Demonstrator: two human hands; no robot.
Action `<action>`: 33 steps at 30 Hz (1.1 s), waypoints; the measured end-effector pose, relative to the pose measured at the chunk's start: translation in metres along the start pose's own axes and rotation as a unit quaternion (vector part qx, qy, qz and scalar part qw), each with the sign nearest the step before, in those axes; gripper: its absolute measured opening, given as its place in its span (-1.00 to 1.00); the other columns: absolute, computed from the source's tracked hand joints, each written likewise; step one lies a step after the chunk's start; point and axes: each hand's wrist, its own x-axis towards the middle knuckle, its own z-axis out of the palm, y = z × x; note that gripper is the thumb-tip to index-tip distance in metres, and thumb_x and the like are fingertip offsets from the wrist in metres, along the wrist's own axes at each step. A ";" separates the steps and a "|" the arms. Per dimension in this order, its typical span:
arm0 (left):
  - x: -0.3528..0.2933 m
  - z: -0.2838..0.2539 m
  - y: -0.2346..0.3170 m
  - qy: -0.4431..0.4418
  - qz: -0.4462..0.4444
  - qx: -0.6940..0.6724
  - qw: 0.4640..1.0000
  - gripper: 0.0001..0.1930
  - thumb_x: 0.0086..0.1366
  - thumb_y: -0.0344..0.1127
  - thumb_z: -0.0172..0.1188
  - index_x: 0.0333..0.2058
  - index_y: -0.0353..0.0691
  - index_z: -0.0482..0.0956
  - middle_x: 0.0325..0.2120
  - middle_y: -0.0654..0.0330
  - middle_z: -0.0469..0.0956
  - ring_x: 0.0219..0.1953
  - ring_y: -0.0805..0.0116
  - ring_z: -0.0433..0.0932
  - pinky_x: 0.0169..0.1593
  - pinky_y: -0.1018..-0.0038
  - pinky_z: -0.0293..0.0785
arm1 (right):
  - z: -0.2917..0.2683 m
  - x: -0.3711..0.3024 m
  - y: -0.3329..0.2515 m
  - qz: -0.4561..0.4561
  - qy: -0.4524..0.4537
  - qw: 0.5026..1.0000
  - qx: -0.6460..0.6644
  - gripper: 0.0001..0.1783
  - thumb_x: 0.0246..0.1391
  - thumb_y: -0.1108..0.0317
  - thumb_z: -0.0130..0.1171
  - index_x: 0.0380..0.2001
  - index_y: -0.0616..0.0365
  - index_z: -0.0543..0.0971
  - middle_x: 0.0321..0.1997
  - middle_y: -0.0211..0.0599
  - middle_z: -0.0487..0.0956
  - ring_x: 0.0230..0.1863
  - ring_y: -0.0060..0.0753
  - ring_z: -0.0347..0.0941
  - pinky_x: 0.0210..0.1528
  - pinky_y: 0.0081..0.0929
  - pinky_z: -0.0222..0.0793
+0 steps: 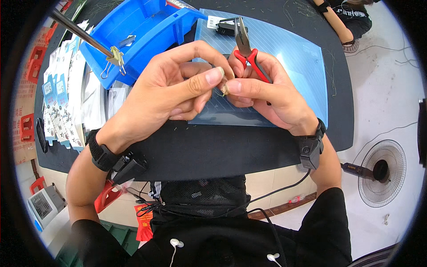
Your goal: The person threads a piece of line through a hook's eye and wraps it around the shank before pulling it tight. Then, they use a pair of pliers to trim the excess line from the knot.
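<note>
My right hand holds a pair of pliers with red and black handles, jaws pointing up and away. Its thumb and a finger also pinch a tiny pale yellowish piece, from which a thin strand seems to hang. Close against it is my left hand, its fingers curled and the thumb near the forefinger; whatever they pinch is too small to make out. Beneath both hands lies a translucent blue plastic sheet. A small black object rests on the sheet's far part, beside a white label.
A blue bin stands at the far left, with a metal rod and binder clip over its edge. Printed cards are stacked left on the black table. Another person is at far right; a fan stands right.
</note>
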 end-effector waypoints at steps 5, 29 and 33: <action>0.000 -0.002 -0.001 -0.019 0.012 0.003 1.000 -0.86 0.57 -0.27 0.17 -0.05 -0.18 0.49 -0.56 0.33 0.48 -0.70 0.74 0.17 -0.65 0.70 -0.02 | 0.002 0.002 0.003 0.007 -0.021 0.998 0.057 -0.72 0.22 0.34 0.46 -0.20 0.06 0.50 -0.34 -0.53 0.51 -0.40 -0.70 0.29 -0.37 -0.61 0.13; -0.003 0.001 0.001 -0.004 0.026 0.067 0.997 -0.84 0.57 -0.26 0.18 -0.11 -0.23 0.46 -0.42 0.33 0.47 -0.63 0.77 0.21 -0.59 0.71 0.02 | 0.007 -0.002 0.003 0.003 0.022 0.999 0.025 -0.76 0.23 0.33 0.44 -0.18 0.11 0.55 -0.37 -0.53 0.55 -0.40 -0.69 0.33 -0.35 -0.61 0.17; -0.001 0.002 -0.001 0.016 0.051 0.017 0.998 -0.82 0.58 -0.28 0.15 -0.12 -0.28 0.44 -0.33 0.27 0.49 -0.62 0.74 0.25 -0.59 0.71 0.11 | 0.002 0.001 0.000 -0.074 0.048 0.986 -0.142 -0.79 0.24 0.32 0.42 -0.18 0.15 0.60 -0.32 -0.51 0.59 -0.33 -0.70 0.43 -0.26 -0.64 0.29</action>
